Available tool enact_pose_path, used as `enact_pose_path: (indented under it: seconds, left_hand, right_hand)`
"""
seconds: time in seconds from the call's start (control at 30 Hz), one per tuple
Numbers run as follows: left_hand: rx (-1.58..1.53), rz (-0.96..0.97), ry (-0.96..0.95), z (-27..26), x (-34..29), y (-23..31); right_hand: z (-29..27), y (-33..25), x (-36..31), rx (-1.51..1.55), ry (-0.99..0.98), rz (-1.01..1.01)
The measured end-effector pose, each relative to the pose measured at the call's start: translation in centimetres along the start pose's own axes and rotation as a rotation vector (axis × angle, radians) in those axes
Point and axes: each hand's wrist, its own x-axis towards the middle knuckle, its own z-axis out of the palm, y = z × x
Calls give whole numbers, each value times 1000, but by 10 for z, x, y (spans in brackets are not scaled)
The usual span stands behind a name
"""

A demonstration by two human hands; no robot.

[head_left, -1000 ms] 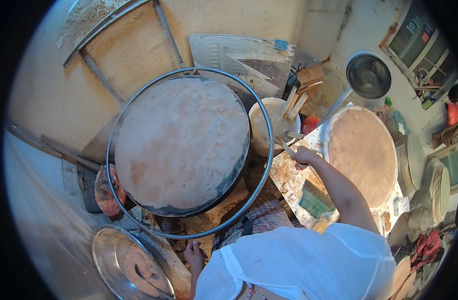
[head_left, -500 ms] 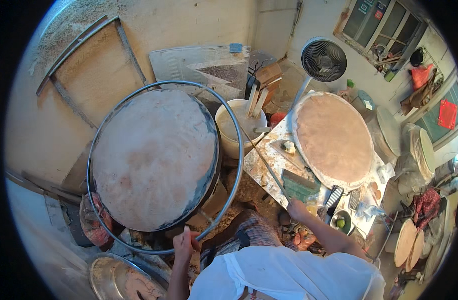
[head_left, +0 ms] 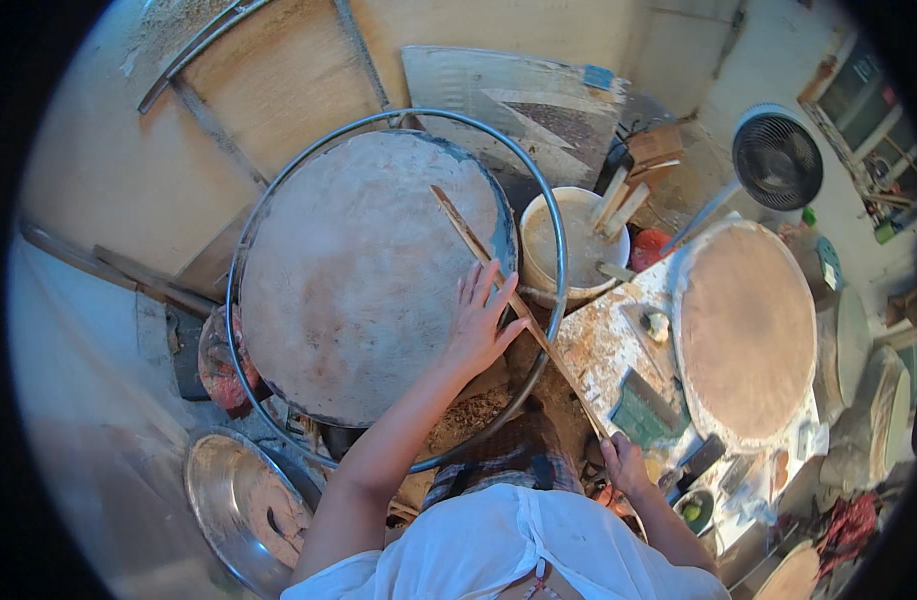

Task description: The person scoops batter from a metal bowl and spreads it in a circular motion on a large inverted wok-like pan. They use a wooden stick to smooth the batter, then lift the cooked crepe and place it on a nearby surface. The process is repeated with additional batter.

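Note:
My right hand is closed round the near end of a long thin wooden strip. The strip slants up and left, its far end lying over a large round drum-like form with a dusty grey-brown top. My left hand, fingers spread, is against or just over the strip, above the form's right edge; firm contact is hard to make out. A metal hoop surrounds the form, with a gap between them at the right and near side. The strip crosses above the hoop.
To the right, a white bucket holds wooden pieces. Beyond it stands a board-topped table bearing a brown-topped disc. A fan is behind. At lower left is a metal basin with pinkish-brown material.
My left hand has let go of the hoop and moved up to the strip, opening its fingers. The strip's far end has swung over the round form. The view has shifted, too.

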Motion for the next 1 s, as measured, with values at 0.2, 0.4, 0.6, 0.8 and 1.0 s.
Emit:
enact_pose_path:
  seconds: [0.2,0.4,0.6,0.8,1.0]
  left_hand:
    - [238,-148,-43,57,78,-24]
    - [238,-293,179,86,114,-59]
    - [237,-307,157,67,93,-72]
    - [182,-246,163,47,13,-70]
    - [170,-216,133,18,-81,-62]
  right_hand:
    - [-60,-1,75,-47,-3,-5]
    - [-110,-35,154,-34,-199,24]
    - [-92,-30,161,16,-322,-14]
    - [-52,-45,90,-47,-367,16]
    - [14,-48,-7,75,-367,114]
